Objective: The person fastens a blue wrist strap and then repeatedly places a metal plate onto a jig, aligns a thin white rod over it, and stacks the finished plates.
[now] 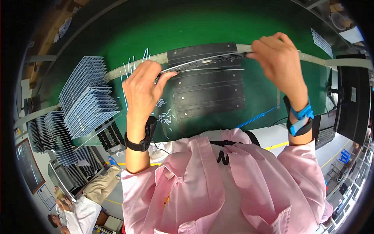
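Note:
A long, thin panel [206,61] is held up between my two hands, seen nearly edge-on, with a pale upper edge and a dark, notched lower side. My left hand [142,84] pinches its left end between thumb and fingers. Its right end is gripped by my right hand [278,58], fingers curled round it. Below the panel lies a black slatted board [210,95] fixed with screws on the green table. A slim pale strip [218,69] rests across that board. Small white offcuts [165,117] are scattered beside my left wrist, and longer pale strips [146,54] lie past my left hand.
Tall stacks of spaced blue-grey panels [87,97] stand at the left. A blue coiled cord [253,119] runs from my wrist strap side along the table's front edge. A white perforated sheet [321,43] lies far right. Another person [82,212] is at lower left.

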### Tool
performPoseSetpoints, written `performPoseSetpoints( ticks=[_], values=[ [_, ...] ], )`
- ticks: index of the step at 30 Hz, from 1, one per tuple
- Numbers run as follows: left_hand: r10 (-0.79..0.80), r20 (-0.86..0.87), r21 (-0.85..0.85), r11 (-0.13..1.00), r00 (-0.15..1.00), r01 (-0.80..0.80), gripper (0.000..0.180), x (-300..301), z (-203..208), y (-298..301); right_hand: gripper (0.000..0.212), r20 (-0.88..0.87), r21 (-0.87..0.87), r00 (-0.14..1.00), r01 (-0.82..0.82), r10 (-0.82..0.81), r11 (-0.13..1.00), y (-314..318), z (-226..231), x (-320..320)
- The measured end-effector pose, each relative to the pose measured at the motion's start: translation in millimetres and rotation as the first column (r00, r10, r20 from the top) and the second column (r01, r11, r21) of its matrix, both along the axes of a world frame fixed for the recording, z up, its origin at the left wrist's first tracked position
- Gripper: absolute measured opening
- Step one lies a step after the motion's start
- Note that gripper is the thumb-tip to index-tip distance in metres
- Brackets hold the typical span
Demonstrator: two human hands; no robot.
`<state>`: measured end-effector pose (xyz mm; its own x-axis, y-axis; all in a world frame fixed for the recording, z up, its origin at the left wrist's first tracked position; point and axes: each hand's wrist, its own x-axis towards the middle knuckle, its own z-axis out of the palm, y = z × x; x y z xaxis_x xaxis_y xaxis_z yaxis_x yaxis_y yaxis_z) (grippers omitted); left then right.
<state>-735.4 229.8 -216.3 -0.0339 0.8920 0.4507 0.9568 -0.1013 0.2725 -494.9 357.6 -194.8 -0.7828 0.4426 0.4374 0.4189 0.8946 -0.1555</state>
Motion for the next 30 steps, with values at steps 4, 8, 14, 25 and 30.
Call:
performPoseSetpoints(
  ticks=[4,8,14,25,30],
  values=[
    [-0.100,-0.099,0.115,0.987,0.990,0.111,0.027,10.1,24.7,14.0,0.014,-0.051,0.017,0.997,0.051,-0.050,0.999,0.8,6.9,19.0],
    [0.000,-0.230,0.101,0.995,0.973,0.023,0.026,-16.4,60.1,-3.2,0.015,-0.210,0.044,0.977,0.050,-0.040,0.998,-21.3,10.2,-8.7],
    [-0.056,0.028,-0.136,0.989,0.998,0.059,0.027,-10.7,-22.2,9.6,0.013,0.058,-0.134,0.994,0.099,-0.092,0.986,-14.3,-39.4,2.5],
    [-0.138,0.041,-0.246,0.959,0.990,0.144,0.029,-4.5,-72.9,32.6,0.016,0.090,-0.287,0.985,0.170,-0.150,0.943,-0.2,-112.4,12.8],
    [-0.171,0.051,-0.349,0.920,0.984,0.178,0.027,-7.5,-68.5,33.0,0.014,0.069,-0.256,0.992,0.118,-0.104,0.959,1.2,-109.6,12.8]
  ],
)
